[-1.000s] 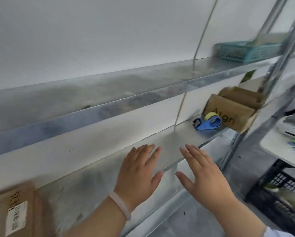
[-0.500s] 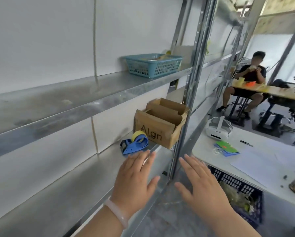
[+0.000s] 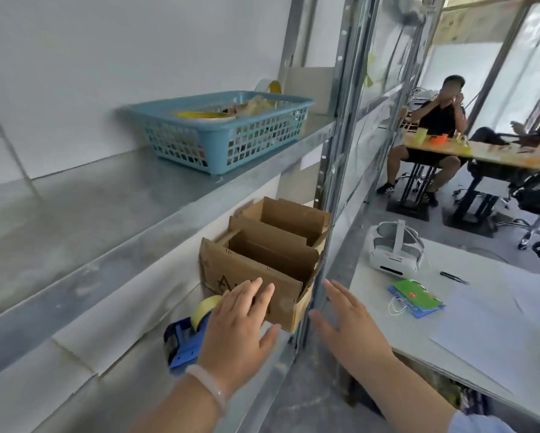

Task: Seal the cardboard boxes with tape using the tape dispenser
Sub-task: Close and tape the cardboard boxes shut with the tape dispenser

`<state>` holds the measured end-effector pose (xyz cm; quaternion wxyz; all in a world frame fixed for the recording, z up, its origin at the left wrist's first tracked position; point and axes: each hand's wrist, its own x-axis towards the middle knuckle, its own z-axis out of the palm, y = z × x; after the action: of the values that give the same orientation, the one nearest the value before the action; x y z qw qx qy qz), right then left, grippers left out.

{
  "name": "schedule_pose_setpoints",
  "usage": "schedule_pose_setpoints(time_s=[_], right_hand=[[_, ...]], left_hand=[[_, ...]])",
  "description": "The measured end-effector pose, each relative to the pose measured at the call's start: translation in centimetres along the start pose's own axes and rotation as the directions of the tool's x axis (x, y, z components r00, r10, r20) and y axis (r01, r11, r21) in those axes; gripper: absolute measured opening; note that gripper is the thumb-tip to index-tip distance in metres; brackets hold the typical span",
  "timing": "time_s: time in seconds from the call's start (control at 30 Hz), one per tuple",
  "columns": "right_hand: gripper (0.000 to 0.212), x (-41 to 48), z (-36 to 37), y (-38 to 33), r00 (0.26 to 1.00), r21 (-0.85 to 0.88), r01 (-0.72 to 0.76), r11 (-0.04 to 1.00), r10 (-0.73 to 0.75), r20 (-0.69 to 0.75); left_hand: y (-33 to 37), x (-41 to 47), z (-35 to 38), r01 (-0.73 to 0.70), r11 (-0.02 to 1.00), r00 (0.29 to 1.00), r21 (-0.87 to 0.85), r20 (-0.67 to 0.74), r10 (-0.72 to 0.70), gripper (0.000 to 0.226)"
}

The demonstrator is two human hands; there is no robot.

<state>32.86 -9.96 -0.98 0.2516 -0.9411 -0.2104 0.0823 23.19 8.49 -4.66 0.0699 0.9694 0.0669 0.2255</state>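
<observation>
Two open cardboard boxes stand one behind the other on the lower metal shelf (image 3: 131, 379), flaps up: the near box (image 3: 262, 267) and the far box (image 3: 289, 218). A blue tape dispenser (image 3: 182, 342) with a yellowish tape roll lies on the shelf just left of the near box. My left hand (image 3: 239, 332) is spread open, fingertips at the near box's front face, partly covering the dispenser. My right hand (image 3: 350, 326) is open too, in the air beside the box's right corner and the shelf post (image 3: 334, 170). Neither hand holds anything.
A blue plastic basket (image 3: 228, 132) with odds and ends sits on the upper shelf. To the right a white table (image 3: 468, 332) carries a white headset (image 3: 395, 250), a green-blue packet (image 3: 415, 296), a pen and paper. People sit at a far table (image 3: 481, 151).
The view has swung right and closer to the boxes. Both open hands have moved along the shelf to the near box, and my left hand now overlaps the dispenser.
</observation>
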Motion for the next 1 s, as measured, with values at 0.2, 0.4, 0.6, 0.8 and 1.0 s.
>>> schedule_pose_setpoints(time_s=[0.2, 0.4, 0.6, 0.8, 1.0], right_hand=[[0.066, 8.0, 0.8, -1.0, 0.855, 0.625, -0.510, 0.591, 0.426, 0.295], [0.013, 12.3, 2.7, -0.1, 0.760, 0.649, -0.636, 0.417, 0.487, 0.431], [0.014, 12.4, 1.3, 2.0, 0.716, 0.730, -0.641, 0.238, 0.528, 0.457], [0.028, 12.3, -1.4, 5.0, 0.779, 0.791, -0.566, 0.234, 0.467, 0.419], [0.027, 12.1, -5.1, 7.1, 0.894, 0.828, -0.426, 0.364, 0.311, 0.323]], left_hand=[[-1.3, 2.4, 3.1, 0.041, 0.999, 0.998, 0.026, 0.052, -0.042, 0.057], [-2.7, 3.1, 3.9, 0.183, 0.982, 0.979, 0.038, 0.087, -0.185, 0.061], [-2.4, 3.8, 4.0, 0.344, 0.938, 0.936, -0.031, 0.095, -0.340, 0.064], [-0.3, 5.3, 3.3, 0.453, 0.886, 0.889, -0.100, -0.017, -0.457, 0.067], [2.7, 5.6, 0.6, 0.464, 0.854, 0.801, -0.234, -0.300, -0.518, 0.066]])
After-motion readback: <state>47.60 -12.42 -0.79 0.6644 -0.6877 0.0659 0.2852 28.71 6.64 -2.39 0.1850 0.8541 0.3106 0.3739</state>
